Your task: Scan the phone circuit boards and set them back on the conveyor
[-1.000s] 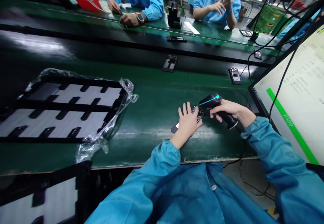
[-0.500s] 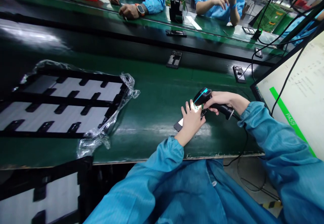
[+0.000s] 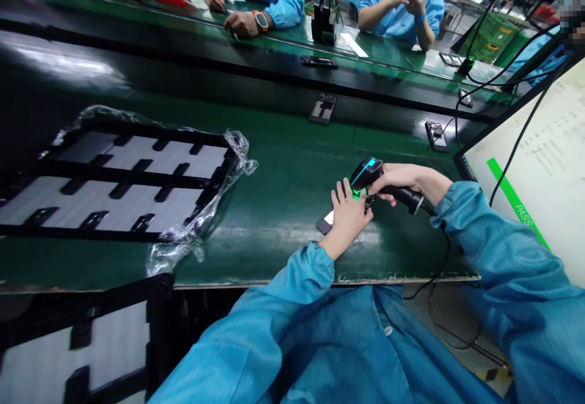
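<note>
My right hand (image 3: 391, 183) is wrapped round the handle of a black barcode scanner (image 3: 364, 172) with a cyan stripe on its head. The scanner's nose points down and left, and green light falls by my left fingers. My left hand (image 3: 350, 210) lies with fingers spread over a phone body (image 3: 324, 224) on the green bench. Most of that phone is hidden under the hand; its dark lower corner and a white patch show. The scanner's head is just above my left fingertips; whether they touch, I cannot tell.
Left lies a black tray (image 3: 137, 172) of flat grey pieces, edged with clear plastic wrap (image 3: 176, 248). Another tray (image 3: 158, 331) sits lower left. Opened phones (image 3: 323, 109) lie along the dark strip. A monitor (image 3: 539, 148) reading PASS stands right. Two co-workers sit opposite.
The light under the scanner has gone from bright white to green. Both hands keep nearly the same place; the view has shifted slightly, moving the trays a little to the right.
</note>
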A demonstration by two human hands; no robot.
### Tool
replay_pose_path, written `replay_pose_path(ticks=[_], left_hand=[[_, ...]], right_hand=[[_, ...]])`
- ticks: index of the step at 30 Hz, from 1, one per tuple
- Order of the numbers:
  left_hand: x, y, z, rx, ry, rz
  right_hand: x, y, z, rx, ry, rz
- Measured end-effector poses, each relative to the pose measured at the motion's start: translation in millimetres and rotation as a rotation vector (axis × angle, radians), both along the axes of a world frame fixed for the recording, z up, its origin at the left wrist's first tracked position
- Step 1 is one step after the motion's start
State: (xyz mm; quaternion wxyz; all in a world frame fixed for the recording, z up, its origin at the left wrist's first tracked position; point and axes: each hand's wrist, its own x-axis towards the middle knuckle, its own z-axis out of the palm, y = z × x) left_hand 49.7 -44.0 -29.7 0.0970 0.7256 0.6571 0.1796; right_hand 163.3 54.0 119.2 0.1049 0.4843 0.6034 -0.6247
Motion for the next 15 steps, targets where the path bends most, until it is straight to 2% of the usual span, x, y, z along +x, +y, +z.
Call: replay_pose_path(ticks=[8,15], left_hand=[[1.6,-0.2,-1.9,-0.002,-0.027,0.022],[0.4,0.5,-2.1,-0.01,-0.093,0.027]], right_hand=[[-21.0,11.1,-13.5,0.011,-0.133,0.069],[-25.6,21.2,-14.8,-0.033,-0.184,0.063]])
